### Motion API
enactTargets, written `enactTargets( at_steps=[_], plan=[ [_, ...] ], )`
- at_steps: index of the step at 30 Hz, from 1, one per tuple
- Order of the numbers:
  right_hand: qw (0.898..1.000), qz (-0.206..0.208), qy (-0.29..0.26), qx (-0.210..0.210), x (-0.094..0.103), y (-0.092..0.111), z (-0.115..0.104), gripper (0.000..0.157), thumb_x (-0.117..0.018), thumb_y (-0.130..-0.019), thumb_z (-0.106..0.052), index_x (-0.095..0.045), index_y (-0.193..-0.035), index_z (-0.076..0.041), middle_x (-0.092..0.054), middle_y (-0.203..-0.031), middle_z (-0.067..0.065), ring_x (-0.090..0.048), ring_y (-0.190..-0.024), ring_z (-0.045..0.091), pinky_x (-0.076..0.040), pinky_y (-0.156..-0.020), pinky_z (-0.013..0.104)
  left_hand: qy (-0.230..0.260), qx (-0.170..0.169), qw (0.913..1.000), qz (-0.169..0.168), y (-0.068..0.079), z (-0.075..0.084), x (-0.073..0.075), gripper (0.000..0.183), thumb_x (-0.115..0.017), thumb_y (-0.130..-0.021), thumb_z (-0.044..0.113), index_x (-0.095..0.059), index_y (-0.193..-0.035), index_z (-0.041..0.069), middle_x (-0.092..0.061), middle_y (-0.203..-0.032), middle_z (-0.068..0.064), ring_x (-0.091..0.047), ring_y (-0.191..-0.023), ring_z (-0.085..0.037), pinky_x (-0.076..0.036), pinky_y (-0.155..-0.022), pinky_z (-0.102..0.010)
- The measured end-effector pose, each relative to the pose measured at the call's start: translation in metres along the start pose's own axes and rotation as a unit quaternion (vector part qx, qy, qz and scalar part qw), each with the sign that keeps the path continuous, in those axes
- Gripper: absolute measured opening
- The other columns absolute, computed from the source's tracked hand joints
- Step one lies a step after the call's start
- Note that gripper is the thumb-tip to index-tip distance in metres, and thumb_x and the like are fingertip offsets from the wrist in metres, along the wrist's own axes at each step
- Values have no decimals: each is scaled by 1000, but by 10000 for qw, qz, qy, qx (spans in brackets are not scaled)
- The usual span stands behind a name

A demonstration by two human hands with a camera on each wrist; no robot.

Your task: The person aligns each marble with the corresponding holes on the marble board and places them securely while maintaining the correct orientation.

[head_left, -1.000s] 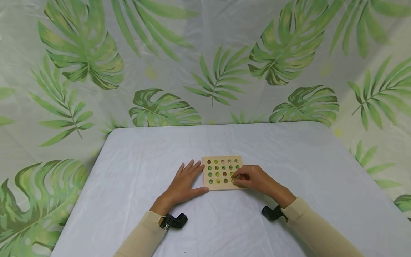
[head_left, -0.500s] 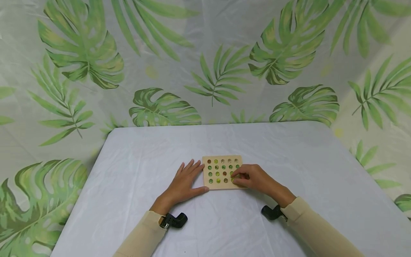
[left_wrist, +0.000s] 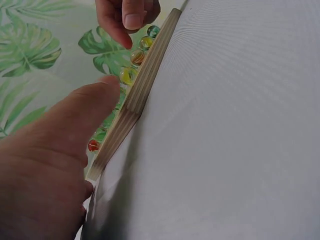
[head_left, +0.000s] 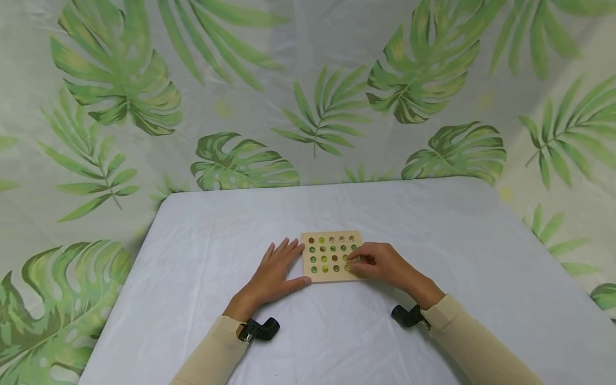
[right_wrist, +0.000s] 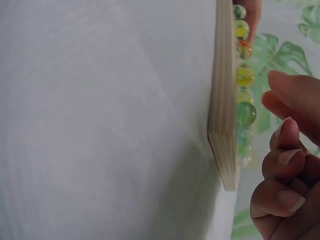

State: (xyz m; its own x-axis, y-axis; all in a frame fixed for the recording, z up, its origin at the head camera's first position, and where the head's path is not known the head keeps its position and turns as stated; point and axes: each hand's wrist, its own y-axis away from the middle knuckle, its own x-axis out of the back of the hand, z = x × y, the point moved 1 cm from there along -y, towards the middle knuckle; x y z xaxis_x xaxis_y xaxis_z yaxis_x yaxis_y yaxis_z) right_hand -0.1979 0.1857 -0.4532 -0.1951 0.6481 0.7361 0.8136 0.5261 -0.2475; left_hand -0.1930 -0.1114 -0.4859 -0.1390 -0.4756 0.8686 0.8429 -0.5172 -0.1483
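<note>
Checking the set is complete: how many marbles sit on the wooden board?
17 show in the head view on the wooden board: five in each of the three far rows, two in the near row. The right hand may hide more.

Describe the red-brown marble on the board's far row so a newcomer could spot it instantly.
On the white-covered table lies a small wooden board, between the left hand and right hand. In its far left corner sits the red-brown marble; its row neighbours look paler.
</note>
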Motion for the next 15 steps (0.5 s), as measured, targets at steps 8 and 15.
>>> enactTargets(
  at_steps=[8,15],
  plan=[
    [9991,375,185,-109,8,-2,1,13,-72,-88,-18,-75,-100,-12,-55,-73,-11,-48,-63,7,-43,-54,23,395,73,9990,172,1,-4,6,78,-56,-91,56,-32,-152,14,-26,-158,-10,-13,-147,-27,-2,-118,-49],
    [9961,821,323,-31,17,-1,-1,15,-70,-90,-20,-74,-102,-11,-59,-80,-10,-52,-70,8,-46,-60,24,263,69,9990,360,0,-2,15,77,-54,-92,57,-32,-152,14,-25,-157,-12,-13,-147,-28,1,-117,-50]
  ],
)
